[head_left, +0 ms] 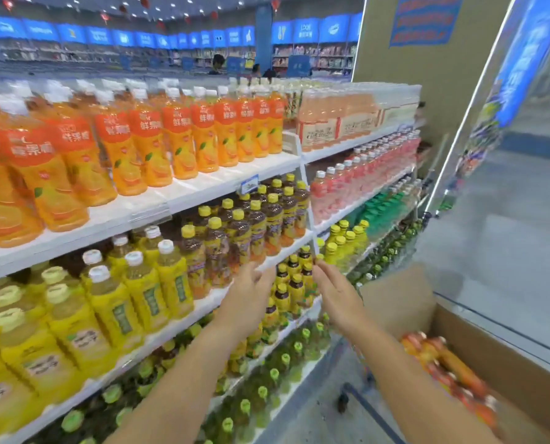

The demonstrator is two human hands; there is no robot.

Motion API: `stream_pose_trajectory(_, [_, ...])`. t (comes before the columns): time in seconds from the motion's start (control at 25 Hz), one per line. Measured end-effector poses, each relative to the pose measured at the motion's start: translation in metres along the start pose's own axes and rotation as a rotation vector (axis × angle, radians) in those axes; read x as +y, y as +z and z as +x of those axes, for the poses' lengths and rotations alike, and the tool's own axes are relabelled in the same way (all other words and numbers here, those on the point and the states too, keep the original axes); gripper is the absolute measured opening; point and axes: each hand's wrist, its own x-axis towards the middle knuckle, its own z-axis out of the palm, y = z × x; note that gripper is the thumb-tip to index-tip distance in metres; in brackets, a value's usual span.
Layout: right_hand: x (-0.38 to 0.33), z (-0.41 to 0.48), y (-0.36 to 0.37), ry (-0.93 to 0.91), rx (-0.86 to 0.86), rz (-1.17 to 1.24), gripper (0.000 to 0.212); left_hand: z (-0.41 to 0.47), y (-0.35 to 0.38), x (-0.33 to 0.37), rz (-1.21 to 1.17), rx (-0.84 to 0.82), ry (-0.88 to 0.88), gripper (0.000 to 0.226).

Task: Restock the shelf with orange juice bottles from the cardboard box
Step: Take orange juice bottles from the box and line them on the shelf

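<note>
Both grips are loose and hold nothing: the left hand (251, 291) and the right hand (339, 294) are up in the air with soft, spread fingers, near each other, right in front of the small dark tea bottles with yellow caps (257, 225). The left fingertips are very close to those bottles, so a bump could knock one over and push its neighbours down too. The orange juice bottles with red tops (440, 357) lie on their sides in the brown cardboard box (497, 350), low on the right. A hurried grab at a smooth round bottle could let it slip and fall. The long white top shelf (203, 190) already looks packed with tall orange juice bottles with white caps (177, 139), so squeezing one more in could tip the front row. All around is a big shop with a shiny grey floor (507, 235) and blue signs (100, 35) far away.
</note>
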Motion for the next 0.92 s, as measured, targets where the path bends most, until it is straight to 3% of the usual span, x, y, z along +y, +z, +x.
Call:
stream_pose_trajectory(0.2, [0.086, -0.032, -0.116, 0.112, 0.156, -0.009, 0.044, 0.003, 0.135, 0.023, 0.009, -0.193, 0.015, 0.045])
stream_pose_trajectory(0.4, [0.171, -0.061, -0.206, 0.255, 0.323, -0.003, 0.045, 0.007, 0.25, 0.031, 0.03, -0.34, 0.024, 0.046])
stream_pose_trajectory(0.56, [0.215, -0.078, -0.248, 0.388, 0.386, 0.049, 0.048, 0.024, 0.313, 0.027, 0.1, -0.48, -0.01, 0.063])
stream_pose_trajectory(0.92, [0.308, -0.051, -0.288, 0.66, 0.598, 0.074, 0.045, 0.127, 0.421, 0.012, 0.164, -0.711, -0.086, 0.062])
